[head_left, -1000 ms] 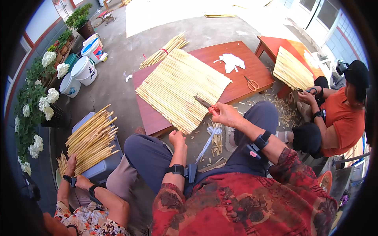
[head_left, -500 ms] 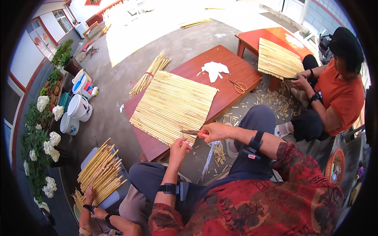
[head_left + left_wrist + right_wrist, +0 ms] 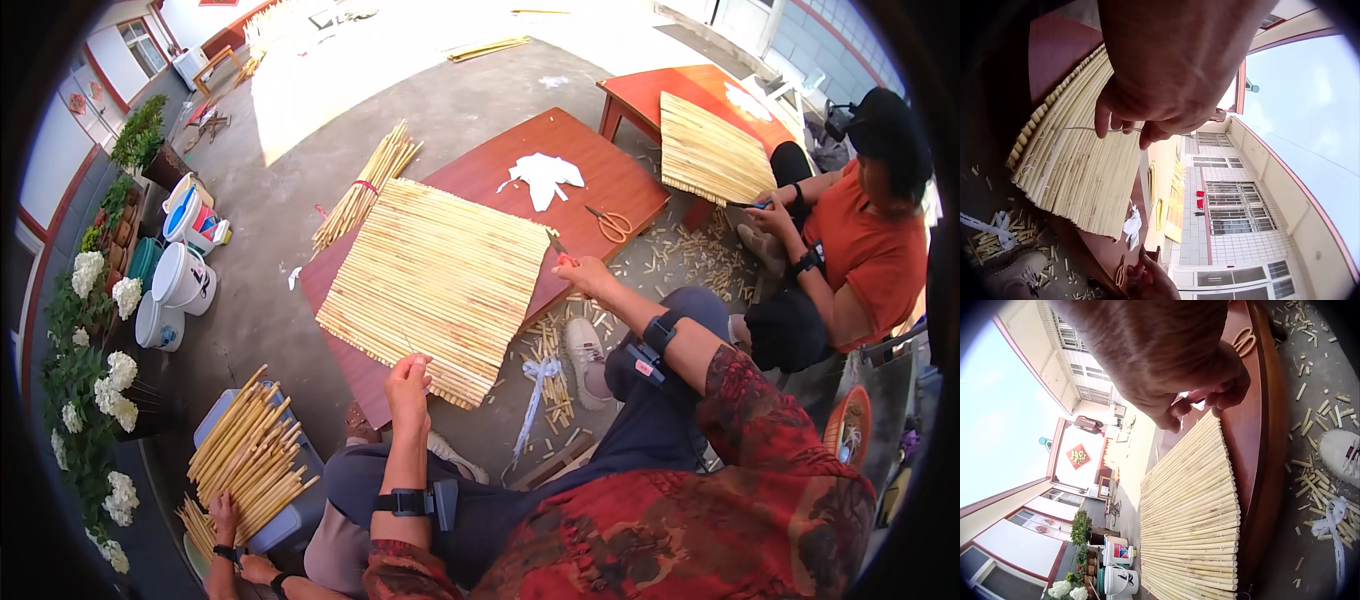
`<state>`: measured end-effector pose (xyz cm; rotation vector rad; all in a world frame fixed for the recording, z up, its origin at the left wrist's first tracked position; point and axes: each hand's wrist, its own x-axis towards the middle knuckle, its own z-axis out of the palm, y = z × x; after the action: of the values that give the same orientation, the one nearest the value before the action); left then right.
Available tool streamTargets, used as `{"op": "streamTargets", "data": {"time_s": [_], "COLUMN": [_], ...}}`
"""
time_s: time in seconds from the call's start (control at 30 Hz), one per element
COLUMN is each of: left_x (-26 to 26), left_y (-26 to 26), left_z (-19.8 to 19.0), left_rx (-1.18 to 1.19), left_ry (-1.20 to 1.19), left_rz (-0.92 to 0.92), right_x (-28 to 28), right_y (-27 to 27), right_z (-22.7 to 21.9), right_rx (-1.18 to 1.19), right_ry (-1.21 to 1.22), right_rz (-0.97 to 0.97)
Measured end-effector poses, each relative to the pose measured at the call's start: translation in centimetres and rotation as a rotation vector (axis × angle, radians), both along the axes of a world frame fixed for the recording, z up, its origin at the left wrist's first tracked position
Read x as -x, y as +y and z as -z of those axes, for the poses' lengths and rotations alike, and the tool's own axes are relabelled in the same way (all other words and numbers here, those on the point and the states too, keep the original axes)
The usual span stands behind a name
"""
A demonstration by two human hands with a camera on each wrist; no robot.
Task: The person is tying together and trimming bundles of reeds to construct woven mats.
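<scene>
A mat of pale reed sticks point(image 3: 440, 280) lies on a low reddish-brown table point(image 3: 345, 370). At its near left edge my left hand point(image 3: 408, 392) pinches a thin pale thread point(image 3: 1079, 129) that runs over the sticks in the left wrist view. By the mat's right corner, my right hand point(image 3: 587, 276) grips red-handled pliers point(image 3: 566, 258), their dark nose pointing up toward the corner. In the right wrist view the right hand point(image 3: 1210, 381) covers most of the tool. Orange-handled scissors point(image 3: 612, 225) and a crumpled white cloth point(image 3: 543, 180) lie on the table.
A tied reed bundle point(image 3: 368, 190) leans behind the table. Loose reeds point(image 3: 250, 445) lie on a grey-blue box at left, touched by another person's hand. At right, a person in orange point(image 3: 870, 250) works on a second mat point(image 3: 715, 150). Cut stubs point(image 3: 690, 260) litter the floor.
The hands were close together at the mat's near edge half a second ago. The right hand has moved right and away with the pliers; the left has shifted left. The head view has turned slightly.
</scene>
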<state>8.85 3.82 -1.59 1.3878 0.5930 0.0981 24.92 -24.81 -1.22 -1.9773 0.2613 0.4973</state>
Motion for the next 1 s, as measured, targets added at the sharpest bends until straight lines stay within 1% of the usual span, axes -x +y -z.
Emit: {"op": "streamTargets", "data": {"time_s": [0.03,0.07,0.1,0.17,0.2,0.23,0.3,0.37,0.4,0.47,0.53,0.6,0.63,0.7,0.73,0.8,0.87,0.9,0.93,0.97,1.0], "left_x": [-0.1,0.1,0.1,0.2,0.3,0.3,0.5,0.5,0.5,0.5,0.5,0.4,0.4,0.3,0.3,0.3,0.3,0.3,0.3,0.2,0.4], "left_y": [-0.6,-0.7,-1.0,-1.4,-1.6,-1.6,-1.7,-1.7,-1.7,-1.8,-2.0,-2.2,-2.3,-2.3,-2.4,-2.6,-2.9,-3.1,-3.3,-3.5,-3.6], "left_z": [-0.2,-0.6,-0.7,-0.9,-1.2,-1.3,-1.3,-1.0,-1.1,-1.3,-1.6,-1.4,-1.4,-1.6,-1.8,-1.9,-1.8,-2.0,-2.3,-2.5,-2.4], "left_rx": [0.078,0.150,0.158,0.245,0.238,0.234,0.241,0.253,0.256,0.264,0.238,0.250,0.258,0.236,0.210,0.198,0.171,0.180,0.174,0.168,0.160], "left_ry": [-0.057,-0.039,-0.039,-0.004,0.010,0.005,0.019,0.019,0.015,0.015,0.029,0.014,-0.001,-0.005,-0.007,-0.032,-0.064,-0.060,-0.075,-0.094,-0.105], "left_rz": [-0.026,0.036,0.027,0.128,0.159,0.142,0.226,0.207,0.206,0.200,0.228,0.229,0.233,0.237,0.251,0.246,0.251,0.253,0.250,0.247,0.268], "right_x": [-0.8,-1.6,-1.8,-2.0,-2.0,-2.0,-2.4,-3.4,-3.7,-4.5,-4.6,-4.5,-4.5,-4.0,-3.2,-1.7,-1.4,0.1,2.5,4.4,6.1], "right_y": [-0.4,-0.5,-0.7,-0.5,-0.4,-0.5,-0.7,-1.0,-1.0,-1.1,-0.8,-0.3,-0.1,0.3,0.7,2.0,3.9,5.8,8.0,9.4,10.6], "right_z": [1.3,2.7,3.6,4.9,5.2,5.3,6.0,7.5,7.7,8.6,8.7,8.4,8.0,7.0,5.6,3.4,2.5,1.5,-0.3,-1.4,-2.3], "right_rx": [0.042,0.097,0.105,0.399,0.395,0.435,0.475,0.580,0.553,0.545,0.537,0.725,0.729,0.818,0.825,0.904,0.374,0.083,-0.138,-0.277,-0.338], "right_ry": [-0.045,-0.026,-0.026,-0.181,-0.187,-0.196,-0.206,-0.166,-0.120,-0.117,-0.115,-0.130,-0.134,-0.085,-0.086,-0.354,-0.336,-0.183,-0.003,0.003,-0.006], "right_rz": [0.086,0.152,0.143,0.169,0.153,0.153,0.139,0.170,0.165,0.142,0.126,0.081,0.074,0.080,0.077,-0.303,-0.559,-0.557,-0.519,-0.576,-0.568]}}
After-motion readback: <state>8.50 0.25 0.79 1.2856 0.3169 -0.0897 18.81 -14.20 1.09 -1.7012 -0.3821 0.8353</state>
